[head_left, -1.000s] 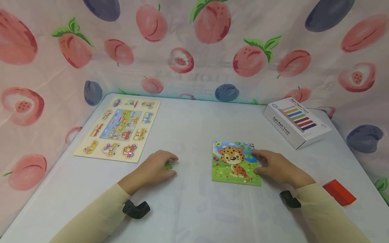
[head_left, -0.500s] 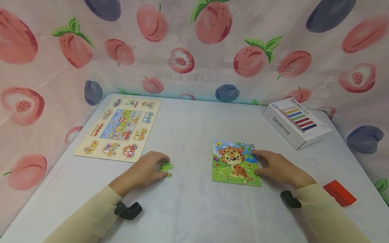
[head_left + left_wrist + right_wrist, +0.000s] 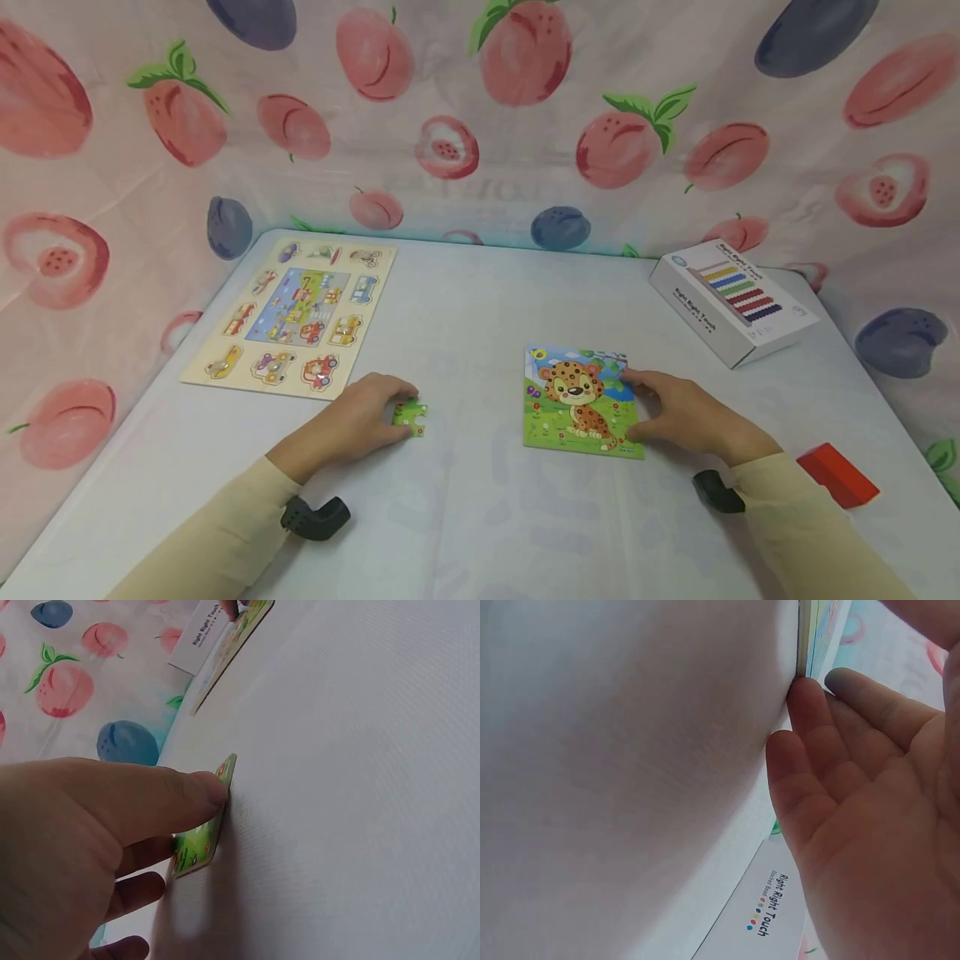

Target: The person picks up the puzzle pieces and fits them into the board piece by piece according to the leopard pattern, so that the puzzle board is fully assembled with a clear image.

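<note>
My left hand point(image 3: 360, 421) pinches a small green jigsaw piece point(image 3: 415, 419) between thumb and fingers, low over the white table. In the left wrist view the thumb lies over this jigsaw piece point(image 3: 196, 844), which is tilted and printed with grass and red flowers. To the right lies a square leopard jigsaw puzzle point(image 3: 577, 404) with a sky-and-grass picture. Beside it, my right hand point(image 3: 690, 412) touches the puzzle's right edge with its fingertips. The right wrist view shows relaxed fingers point(image 3: 817, 772) against the puzzle's edge point(image 3: 804, 645).
A wooden vehicle peg puzzle board point(image 3: 363, 325) lies at the back left. At the back right stands a white "Right Right Touch" box point(image 3: 720, 321). A red block point(image 3: 837, 475) sits beside the right forearm. Peach-print cloth point(image 3: 517, 192) hangs behind the table.
My left hand has drawn back a little to the left with the jigsaw piece, more of which now shows. The right hand and the leopard puzzle have stayed put.
</note>
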Action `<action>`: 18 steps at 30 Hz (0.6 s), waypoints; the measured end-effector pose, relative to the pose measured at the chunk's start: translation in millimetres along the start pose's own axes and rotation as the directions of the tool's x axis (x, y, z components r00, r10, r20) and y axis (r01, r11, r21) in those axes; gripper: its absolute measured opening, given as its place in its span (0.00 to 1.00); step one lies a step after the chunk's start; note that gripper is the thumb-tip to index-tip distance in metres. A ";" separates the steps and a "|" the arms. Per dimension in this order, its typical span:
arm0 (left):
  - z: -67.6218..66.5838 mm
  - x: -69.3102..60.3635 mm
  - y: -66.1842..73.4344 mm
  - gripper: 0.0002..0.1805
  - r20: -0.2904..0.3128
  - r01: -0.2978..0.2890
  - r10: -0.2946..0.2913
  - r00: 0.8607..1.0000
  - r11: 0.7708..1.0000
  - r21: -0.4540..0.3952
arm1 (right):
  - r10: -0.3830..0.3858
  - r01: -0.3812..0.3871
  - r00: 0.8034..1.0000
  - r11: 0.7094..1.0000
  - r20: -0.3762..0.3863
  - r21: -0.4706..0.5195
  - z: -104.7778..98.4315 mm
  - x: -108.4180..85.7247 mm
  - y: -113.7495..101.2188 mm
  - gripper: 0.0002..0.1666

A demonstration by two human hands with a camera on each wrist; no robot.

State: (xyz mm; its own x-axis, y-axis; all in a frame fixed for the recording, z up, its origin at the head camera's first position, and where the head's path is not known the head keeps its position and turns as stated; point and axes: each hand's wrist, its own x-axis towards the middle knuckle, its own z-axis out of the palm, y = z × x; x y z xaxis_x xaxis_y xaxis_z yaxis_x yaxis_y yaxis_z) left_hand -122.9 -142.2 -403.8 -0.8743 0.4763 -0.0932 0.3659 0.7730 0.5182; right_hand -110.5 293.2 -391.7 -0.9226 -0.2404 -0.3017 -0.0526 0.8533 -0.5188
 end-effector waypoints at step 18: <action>-3.1 -5.9 0.4 0.24 -0.027 -0.005 0.006 1.000 0.999 0.041 | -0.036 0.036 0.999 0.999 0.022 -0.006 -1.1 -2.9 -1.0 0.59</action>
State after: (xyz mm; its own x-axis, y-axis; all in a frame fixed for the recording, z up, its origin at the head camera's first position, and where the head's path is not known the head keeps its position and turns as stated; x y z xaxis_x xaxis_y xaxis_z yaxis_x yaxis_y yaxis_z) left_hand -118.6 -145.9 -400.4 -0.8803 0.4697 -0.0670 0.3832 0.7871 0.4834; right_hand -108.1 293.6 -389.5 -0.9116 -0.2806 -0.3005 -0.0878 0.8470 -0.5243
